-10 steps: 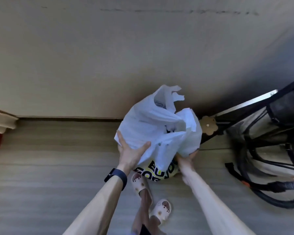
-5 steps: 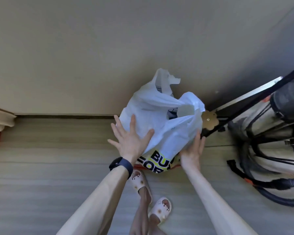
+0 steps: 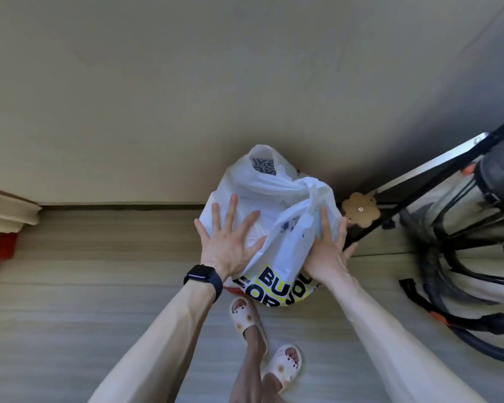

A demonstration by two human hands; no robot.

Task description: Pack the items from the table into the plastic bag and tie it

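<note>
A white plastic bag [image 3: 274,199] with black and yellow lettering sits full on the wooden floor against the wall, its handles knotted at the top right. My left hand [image 3: 230,242], with a dark watch on the wrist, lies with straight spread fingers on the bag's left side. My right hand [image 3: 326,251] lies flat with straight fingers against the bag's right side. The bag's contents are hidden.
A beige wall [image 3: 186,97] stands right behind the bag. A vacuum cleaner with black hoses [image 3: 463,242] and a black metal frame [image 3: 390,205] crowd the right. A flower-shaped tan piece [image 3: 360,212] sits beside the bag. My feet in white slippers [image 3: 262,338] are below.
The bag has come down from my grip and settled on the floor by the wall. Both hands have let go and now lie with fingers spread on its sides.
</note>
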